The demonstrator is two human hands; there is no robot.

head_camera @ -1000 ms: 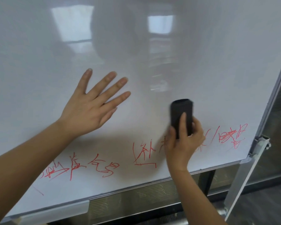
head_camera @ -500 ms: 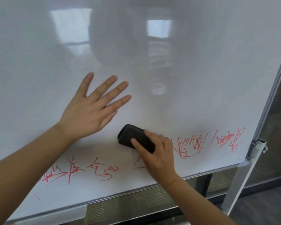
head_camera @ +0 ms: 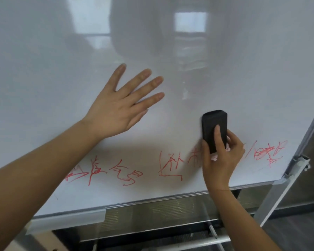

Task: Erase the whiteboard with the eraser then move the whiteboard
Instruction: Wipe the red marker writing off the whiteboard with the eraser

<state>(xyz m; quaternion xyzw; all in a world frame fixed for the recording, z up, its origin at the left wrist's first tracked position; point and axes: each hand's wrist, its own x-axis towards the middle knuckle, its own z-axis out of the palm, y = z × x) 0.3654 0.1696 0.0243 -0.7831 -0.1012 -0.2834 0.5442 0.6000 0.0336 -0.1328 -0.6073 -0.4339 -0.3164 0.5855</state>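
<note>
A large whiteboard (head_camera: pixel 243 69) fills most of the view. A line of red writing (head_camera: pixel 116 173) runs along its lower part, from the left to the right edge. My right hand (head_camera: pixel 222 156) grips a black eraser (head_camera: pixel 213 127) and holds it upright against the board, over the middle of the writing. My left hand (head_camera: pixel 121 105) lies flat on the board with its fingers spread, above and left of the writing. The red strokes under my right hand are hidden.
The board's metal frame and corner bracket (head_camera: pixel 297 165) stand at the right, with a slanted stand leg (head_camera: pixel 279 200) below. A marker tray (head_camera: pixel 67 221) hangs under the lower left edge. Dark floor (head_camera: pixel 297 232) shows at lower right.
My right hand has swept the eraser from the lower left back up to the right, turning it upright. Some red strokes near the middle look fainter. My left hand stays flat on the board.
</note>
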